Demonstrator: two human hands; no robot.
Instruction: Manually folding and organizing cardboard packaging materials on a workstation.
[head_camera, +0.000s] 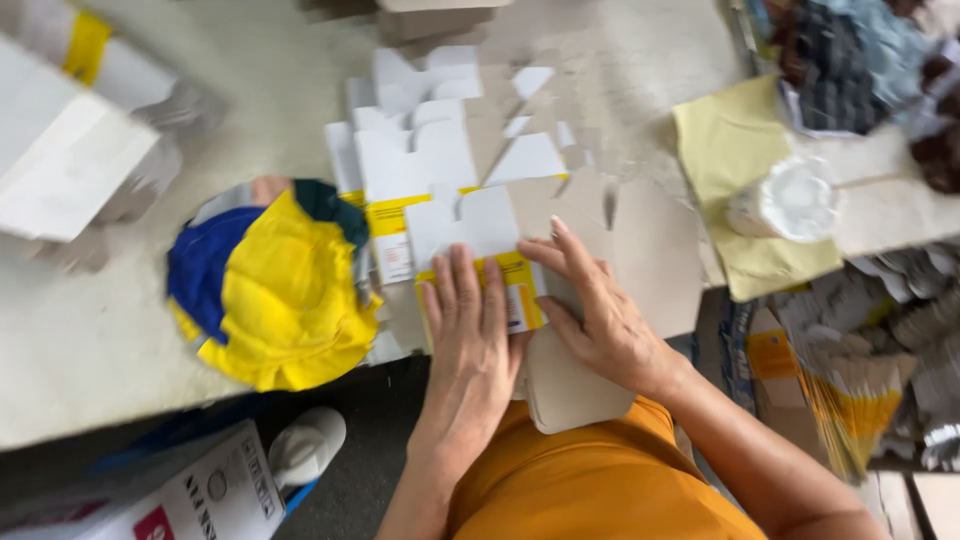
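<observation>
Two hands rest flat on one flattened carton blank (500, 270) at the near edge of a pale table (100, 340). Beyond the fingertips, more white blanks (420, 150) fan out in an overlapping pile. Left of the left hand's fingers, just beside the blank, lies a yellow and blue cloth (280, 290). Right of the right hand's fingers, well apart, a yellow sheet (730, 150) carries a small white dish (795, 200). The blank itself is white and grey with a yellow band, and it lies under both sets of fingers, its grey flap running back beneath the right palm. Left hand (470, 320) lies palm down, fingers straight and together, pressing the yellow band; it grips nothing. Right hand (595, 315) lies beside it, nearly touching, fingers spread and extended, tips on the white panel, pressing rather than closing round anything.
</observation>
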